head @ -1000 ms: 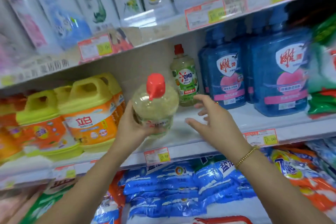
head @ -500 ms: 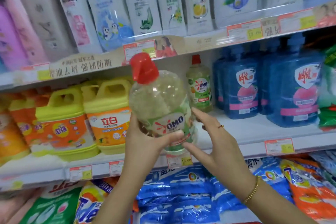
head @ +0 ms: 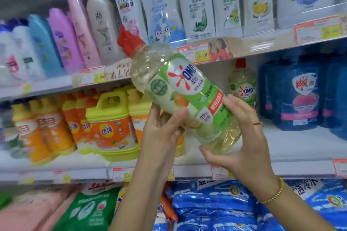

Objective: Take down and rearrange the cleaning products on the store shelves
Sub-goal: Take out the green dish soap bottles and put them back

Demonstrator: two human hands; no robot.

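I hold a clear OMO bottle (head: 180, 90) of pale yellow liquid with a red cap and green label, tilted with its cap up and to the left, in front of the middle shelf. My left hand (head: 163, 129) grips its lower middle from the left, thumb across the label. My right hand (head: 242, 140) cups the bottle's base from the right, fingers curled round it. A second OMO bottle (head: 242, 86) stands upright at the back of the middle shelf (head: 293, 148).
Yellow-and-orange detergent jugs (head: 110, 123) fill the middle shelf's left. Blue refill jugs (head: 300, 95) stand at its right. Shampoo bottles (head: 197, 5) line the upper shelf. Blue bags (head: 225, 206) and a green bag (head: 90, 210) lie below.
The bottle has been lifted off the middle shelf and tilted so its label faces me. My right hand came in and took hold of its base.
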